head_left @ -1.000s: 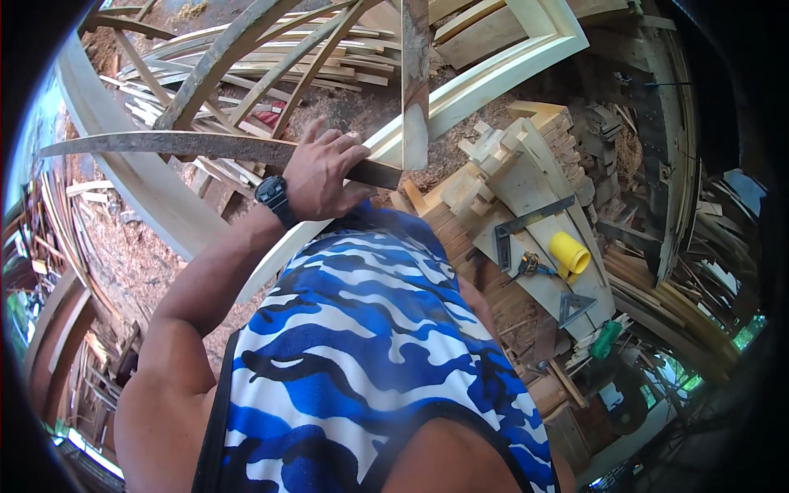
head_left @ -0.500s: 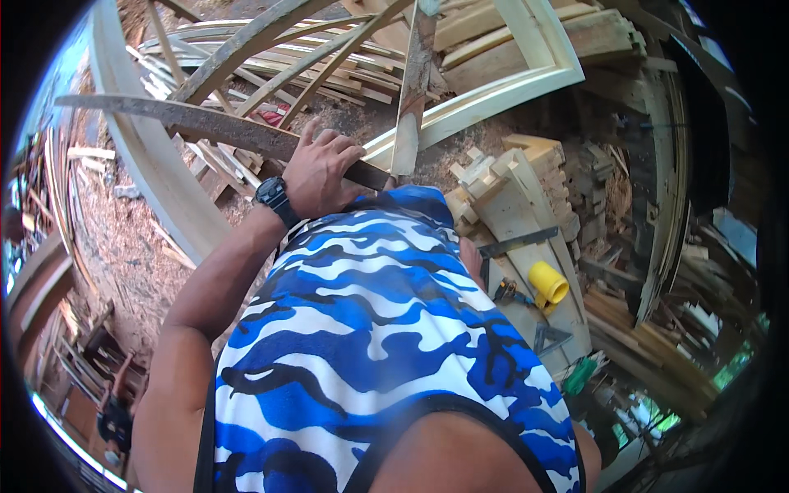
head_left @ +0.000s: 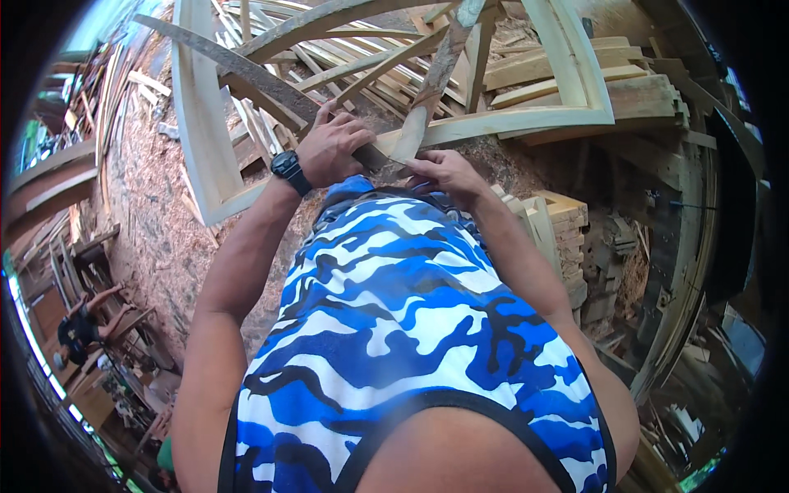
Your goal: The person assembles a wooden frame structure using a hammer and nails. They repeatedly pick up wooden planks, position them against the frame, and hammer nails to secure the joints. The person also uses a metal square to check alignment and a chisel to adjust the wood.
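Left hand [head_left: 330,149] grips the dark curved strip [head_left: 246,70], extending toward 10 o'clock; my right hand [head_left: 452,175] touches the mottled strip [head_left: 431,90], extending toward 12 o'clock; that hand's grip I cannot tell.

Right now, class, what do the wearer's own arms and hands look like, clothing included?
The left arm and right arm are without sleeves: the top is sleeveless, in a wavy blue, white and black camouflage pattern with black edging. A chunky black watch is strapped on at the left wrist. The left hand and right hand wear no gloves.
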The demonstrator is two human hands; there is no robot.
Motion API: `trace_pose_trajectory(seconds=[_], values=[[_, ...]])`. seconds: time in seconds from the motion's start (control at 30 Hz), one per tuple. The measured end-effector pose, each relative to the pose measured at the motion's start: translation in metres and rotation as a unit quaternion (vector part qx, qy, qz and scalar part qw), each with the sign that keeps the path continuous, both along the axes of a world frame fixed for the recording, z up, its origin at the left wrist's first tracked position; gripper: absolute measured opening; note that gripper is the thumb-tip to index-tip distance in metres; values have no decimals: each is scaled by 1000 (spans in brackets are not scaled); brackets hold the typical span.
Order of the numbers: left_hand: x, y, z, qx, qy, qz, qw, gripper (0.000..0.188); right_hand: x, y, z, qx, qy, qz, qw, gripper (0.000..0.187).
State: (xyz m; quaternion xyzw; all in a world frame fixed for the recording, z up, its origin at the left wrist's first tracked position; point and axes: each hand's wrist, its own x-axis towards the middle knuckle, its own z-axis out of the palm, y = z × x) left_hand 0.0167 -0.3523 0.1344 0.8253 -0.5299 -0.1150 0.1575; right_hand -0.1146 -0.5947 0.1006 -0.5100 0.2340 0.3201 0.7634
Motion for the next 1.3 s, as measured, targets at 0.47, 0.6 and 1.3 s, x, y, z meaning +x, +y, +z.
trace_pose_trajectory(seconds=[0.47,0.6,1.3], values=[[1,-7,2,24,0,-22,999,40,15,13,-24,87,3,-30,996,30],[-2,-1,-5,-44,-37,-38,998,41,14,15,-18,101,33,-43,993,24],[-2,-8,2,-21,-79,-42,996,52,9,15,-22,-151,-260,122,946,21]])
